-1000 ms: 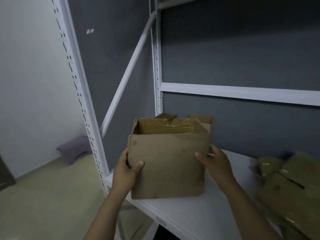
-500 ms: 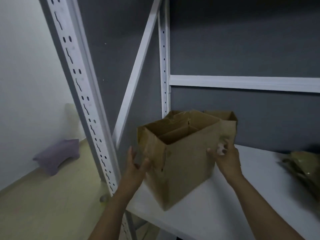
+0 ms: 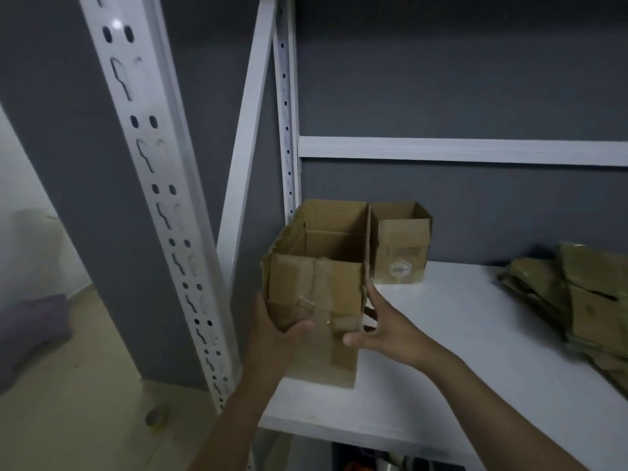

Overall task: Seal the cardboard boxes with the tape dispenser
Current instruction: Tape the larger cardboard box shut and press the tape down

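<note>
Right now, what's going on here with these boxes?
A person is handling an open box that stands at the front left of a white shelf. The left hand grips its near left corner, and the right hand presses on its right side. Old tape shows on its front, but the top is unsealed. A smaller box, also open, sits behind it by the wall, and flattened cardboard lies to the right. No tape dispenser is in view.

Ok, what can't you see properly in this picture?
Head view:
- Box bottom: hidden by its front wall.
- Small box print: too small to read.
- Cardboard pile: cut off by right edge.
- Under the shelf: too dark.
- Tape dispenser: not in view.
</note>
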The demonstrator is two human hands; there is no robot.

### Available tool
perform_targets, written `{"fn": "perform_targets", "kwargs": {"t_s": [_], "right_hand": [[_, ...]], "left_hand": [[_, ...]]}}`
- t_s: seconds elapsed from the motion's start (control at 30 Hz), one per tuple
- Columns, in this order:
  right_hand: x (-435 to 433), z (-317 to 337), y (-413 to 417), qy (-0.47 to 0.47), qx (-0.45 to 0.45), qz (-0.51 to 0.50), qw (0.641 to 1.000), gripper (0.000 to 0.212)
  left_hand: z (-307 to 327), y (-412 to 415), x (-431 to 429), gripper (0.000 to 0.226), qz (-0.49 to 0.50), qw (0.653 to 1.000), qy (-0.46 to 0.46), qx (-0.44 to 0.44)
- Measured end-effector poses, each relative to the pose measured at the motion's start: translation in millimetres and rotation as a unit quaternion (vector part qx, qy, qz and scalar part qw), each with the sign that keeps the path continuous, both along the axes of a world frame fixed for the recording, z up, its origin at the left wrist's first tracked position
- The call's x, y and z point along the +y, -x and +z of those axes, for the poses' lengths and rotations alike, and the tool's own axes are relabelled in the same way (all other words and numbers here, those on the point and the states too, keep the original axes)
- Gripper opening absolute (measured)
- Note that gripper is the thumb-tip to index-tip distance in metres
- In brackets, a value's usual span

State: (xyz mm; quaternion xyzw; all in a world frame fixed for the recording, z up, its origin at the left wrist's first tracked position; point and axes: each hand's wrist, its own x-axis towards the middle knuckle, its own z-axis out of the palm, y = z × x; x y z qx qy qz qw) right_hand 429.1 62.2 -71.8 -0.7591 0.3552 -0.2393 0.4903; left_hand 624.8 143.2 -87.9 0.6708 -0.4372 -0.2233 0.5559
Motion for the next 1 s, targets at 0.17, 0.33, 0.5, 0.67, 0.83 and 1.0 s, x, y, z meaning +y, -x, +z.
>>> {"fn": "perform_targets", "kwargs": {"t_s": [0.17, 0.33, 0.5, 0.67, 0.83, 1.0], "right_hand": [[-9.0, 4.2, -17.3, 0.052, 0.043, -0.065, 0.996, 0.092], [-16.3, 8.3, -30.7, 0.072, 0.046, -0.091, 0.992, 0.082], [-16.9, 12.9, -33.7, 0.091, 0.072, -0.095, 0.989, 0.080], [-4.6, 22.5, -13.7, 0.137, 0.167, -0.068, 0.974, 0.082], [17.8, 40.5, 45.6, 0.226, 0.290, -0.073, 0.927, 0.062], [41.2, 51.4, 142.2, 0.264, 0.337, -0.099, 0.898, 0.057]], "left_hand": [[1.6, -6.8, -4.7, 0.085, 0.009, 1.000, 0.012, 0.005], [10.9, -21.6, -17.9, 0.078, 0.009, 1.000, -0.014, -0.027], [19.2, -25.9, -18.9, 0.081, 0.007, 0.995, -0.062, -0.073], [36.8, 2.6, 1.0, 0.116, 0.031, 0.989, -0.051, -0.137], [54.6, 54.4, 27.2, 0.083, 0.125, 0.948, 0.022, -0.292], [47.7, 118.9, 28.2, 0.060, 0.045, 0.937, -0.098, -0.332]]}}
